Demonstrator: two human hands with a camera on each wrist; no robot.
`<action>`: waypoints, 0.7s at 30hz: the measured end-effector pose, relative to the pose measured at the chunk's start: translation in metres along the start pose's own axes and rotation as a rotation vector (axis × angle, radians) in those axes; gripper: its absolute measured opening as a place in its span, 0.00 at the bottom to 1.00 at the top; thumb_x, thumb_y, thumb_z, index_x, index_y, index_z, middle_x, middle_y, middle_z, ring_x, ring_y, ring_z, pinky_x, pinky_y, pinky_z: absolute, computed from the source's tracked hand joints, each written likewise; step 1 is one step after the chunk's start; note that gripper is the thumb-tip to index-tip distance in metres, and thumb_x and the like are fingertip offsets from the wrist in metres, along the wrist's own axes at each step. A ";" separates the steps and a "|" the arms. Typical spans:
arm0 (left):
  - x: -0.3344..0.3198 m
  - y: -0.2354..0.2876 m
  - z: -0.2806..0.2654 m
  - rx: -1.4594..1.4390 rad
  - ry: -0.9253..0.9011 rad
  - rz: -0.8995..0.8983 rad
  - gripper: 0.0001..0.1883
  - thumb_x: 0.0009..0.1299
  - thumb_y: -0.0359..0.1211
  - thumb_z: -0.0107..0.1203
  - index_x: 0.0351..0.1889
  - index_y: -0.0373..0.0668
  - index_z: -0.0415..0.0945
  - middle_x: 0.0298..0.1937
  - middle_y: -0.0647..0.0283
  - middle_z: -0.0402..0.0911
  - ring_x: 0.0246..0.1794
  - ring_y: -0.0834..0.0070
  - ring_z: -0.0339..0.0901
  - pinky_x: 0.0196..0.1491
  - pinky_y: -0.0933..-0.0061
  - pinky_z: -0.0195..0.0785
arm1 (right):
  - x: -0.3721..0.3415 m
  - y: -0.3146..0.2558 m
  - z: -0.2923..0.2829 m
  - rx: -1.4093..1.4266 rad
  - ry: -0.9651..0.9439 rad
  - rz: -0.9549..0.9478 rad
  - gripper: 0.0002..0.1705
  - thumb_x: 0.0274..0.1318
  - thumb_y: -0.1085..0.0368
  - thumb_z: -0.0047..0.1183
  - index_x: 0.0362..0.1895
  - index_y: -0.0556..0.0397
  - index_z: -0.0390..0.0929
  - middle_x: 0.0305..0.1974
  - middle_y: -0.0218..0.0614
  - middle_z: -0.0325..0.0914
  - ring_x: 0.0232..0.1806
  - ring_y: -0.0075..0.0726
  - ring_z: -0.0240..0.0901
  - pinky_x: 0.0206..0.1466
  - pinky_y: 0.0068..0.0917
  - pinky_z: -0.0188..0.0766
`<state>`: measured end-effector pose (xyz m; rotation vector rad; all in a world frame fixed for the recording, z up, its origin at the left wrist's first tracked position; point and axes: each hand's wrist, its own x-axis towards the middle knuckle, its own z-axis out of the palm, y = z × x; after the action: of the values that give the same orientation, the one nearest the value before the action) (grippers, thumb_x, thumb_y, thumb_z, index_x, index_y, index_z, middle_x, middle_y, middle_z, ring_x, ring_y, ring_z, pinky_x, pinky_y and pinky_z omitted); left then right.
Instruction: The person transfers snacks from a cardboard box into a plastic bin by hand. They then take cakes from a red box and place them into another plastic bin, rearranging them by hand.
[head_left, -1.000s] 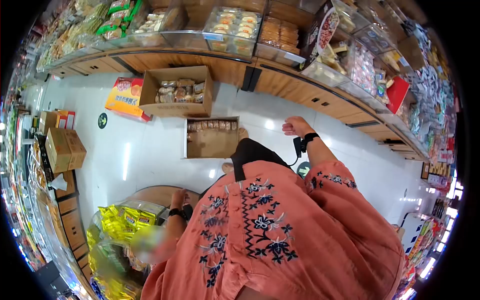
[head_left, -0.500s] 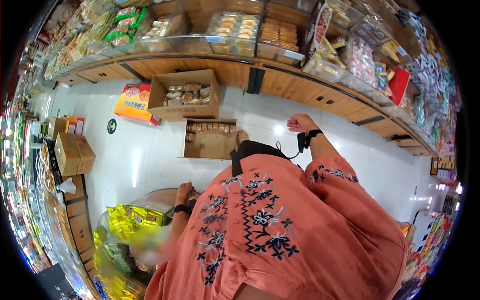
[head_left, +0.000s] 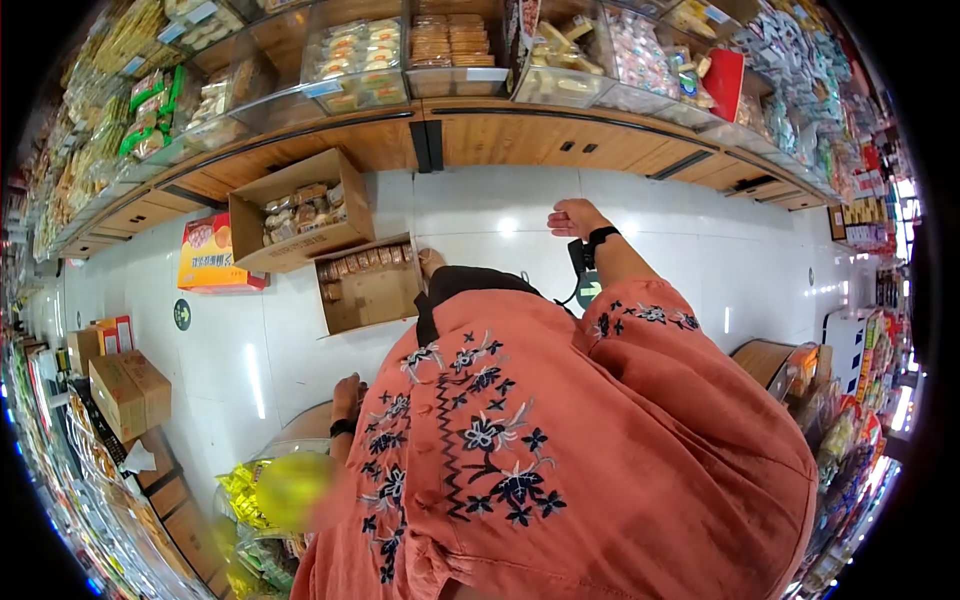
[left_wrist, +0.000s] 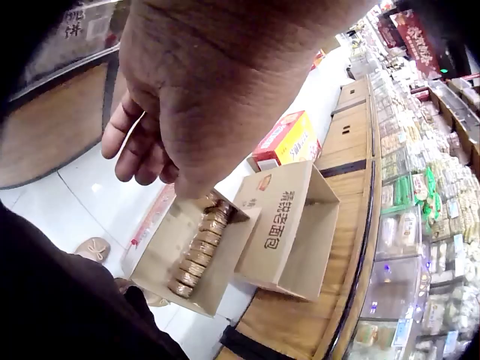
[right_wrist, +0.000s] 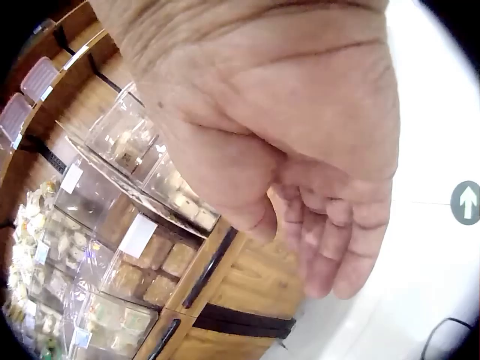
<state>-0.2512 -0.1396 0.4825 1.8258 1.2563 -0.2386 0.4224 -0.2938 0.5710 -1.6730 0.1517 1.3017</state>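
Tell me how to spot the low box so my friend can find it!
Find the long wooden counter, then the white floor in front. Beside the taller brown box, near the person's foot, sits the low box. Unlike its neighbour, it shows a big bare bottom, with little packets lined along one side.

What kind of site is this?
Looks like a snack or bakery section in a shop: clear bins of packaged goods above wooden cabinets, plus open cardboard boxes of wrapped baked items on the floor.
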 end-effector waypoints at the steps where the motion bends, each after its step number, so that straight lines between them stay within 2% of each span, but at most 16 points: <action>1: 0.004 0.008 -0.006 0.122 0.001 0.074 0.12 0.70 0.36 0.46 0.30 0.38 0.73 0.27 0.48 0.79 0.28 0.54 0.78 0.31 0.57 0.70 | -0.002 0.004 -0.007 0.010 0.010 0.006 0.17 0.61 0.61 0.53 0.49 0.58 0.69 0.47 0.49 0.76 0.47 0.49 0.77 0.51 0.50 0.79; 2: 0.006 0.017 -0.010 0.243 0.005 0.149 0.12 0.70 0.37 0.47 0.30 0.39 0.74 0.26 0.50 0.79 0.27 0.57 0.78 0.30 0.59 0.70 | -0.003 0.007 -0.013 0.020 0.020 0.009 0.17 0.61 0.61 0.53 0.49 0.59 0.69 0.47 0.49 0.76 0.47 0.50 0.77 0.51 0.50 0.79; 4: 0.021 0.015 -0.009 -0.258 -0.059 -0.062 0.13 0.71 0.39 0.47 0.32 0.40 0.75 0.27 0.56 0.79 0.26 0.64 0.78 0.28 0.63 0.70 | -0.005 0.014 -0.021 0.028 0.032 0.011 0.18 0.61 0.62 0.52 0.51 0.60 0.69 0.49 0.50 0.75 0.48 0.50 0.77 0.53 0.51 0.78; 6: 0.029 0.014 -0.011 -0.509 -0.062 -0.187 0.13 0.71 0.41 0.48 0.34 0.42 0.75 0.28 0.61 0.78 0.26 0.69 0.77 0.26 0.66 0.70 | -0.010 0.020 -0.024 0.043 0.042 0.018 0.18 0.61 0.62 0.52 0.51 0.60 0.69 0.49 0.51 0.75 0.48 0.51 0.77 0.53 0.51 0.78; 11: 0.030 0.045 -0.022 -0.421 -0.020 -0.208 0.13 0.71 0.43 0.49 0.38 0.43 0.74 0.30 0.65 0.76 0.27 0.74 0.77 0.27 0.70 0.70 | -0.015 0.028 -0.011 0.016 0.037 0.045 0.18 0.62 0.61 0.51 0.51 0.60 0.69 0.47 0.50 0.76 0.47 0.50 0.78 0.52 0.50 0.79; 14: 0.024 0.041 -0.018 -0.411 -0.005 -0.178 0.14 0.71 0.44 0.50 0.38 0.43 0.74 0.30 0.65 0.76 0.27 0.75 0.77 0.27 0.72 0.70 | -0.012 0.028 0.000 -0.007 -0.002 0.049 0.18 0.61 0.62 0.52 0.51 0.59 0.69 0.46 0.49 0.76 0.47 0.49 0.78 0.52 0.49 0.79; 17: 0.017 0.024 -0.010 -0.523 0.000 -0.248 0.15 0.71 0.45 0.50 0.37 0.42 0.74 0.30 0.65 0.76 0.28 0.74 0.78 0.28 0.70 0.71 | -0.013 0.023 0.015 -0.041 -0.031 0.050 0.17 0.62 0.62 0.52 0.50 0.58 0.69 0.45 0.47 0.76 0.46 0.48 0.78 0.51 0.48 0.79; 21: 0.000 0.010 -0.001 -0.498 0.009 -0.269 0.17 0.70 0.47 0.50 0.34 0.41 0.75 0.29 0.64 0.77 0.27 0.72 0.77 0.28 0.68 0.72 | -0.005 0.019 0.033 -0.105 -0.078 0.042 0.16 0.62 0.62 0.52 0.49 0.57 0.70 0.44 0.46 0.76 0.45 0.47 0.78 0.49 0.47 0.79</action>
<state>-0.2428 -0.1404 0.4887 1.2371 1.4188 -0.0542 0.3869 -0.2816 0.5647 -1.7121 0.0735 1.4249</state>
